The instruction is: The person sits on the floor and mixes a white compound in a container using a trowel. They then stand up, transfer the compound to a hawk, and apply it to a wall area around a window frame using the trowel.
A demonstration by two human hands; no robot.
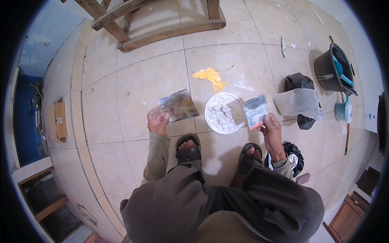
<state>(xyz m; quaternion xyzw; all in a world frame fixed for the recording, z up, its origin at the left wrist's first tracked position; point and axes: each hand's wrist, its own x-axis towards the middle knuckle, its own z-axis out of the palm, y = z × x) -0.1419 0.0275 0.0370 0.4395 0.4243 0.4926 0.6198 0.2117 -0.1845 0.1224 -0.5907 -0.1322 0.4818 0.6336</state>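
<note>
In the head view my left hand (pixel 158 119) pinches a square, dark, stained metal plate (pixel 178 104) by its left edge, just left of a round white tub or dish (pixel 219 111) of pale grey-white powdery or pasty material. My right hand (pixel 270 129) grips a smaller flat, light grey scraper-like piece (pixel 254 107) with a red lower edge, held close to the dish's right rim. Both hands are closed on these pieces. A torn yellow scrap (pixel 212 79) lies on the tiles above the dish.
Around me are a wooden frame (pixel 170 32), a dark bucket (pixel 326 73) with blue tools, a small teal pot (pixel 341 113), plastic bags (pixel 296 101), a long stick (pixel 346 141), a cardboard box (pixel 60 119) and my sandalled feet on the tiled floor (pixel 146 73).
</note>
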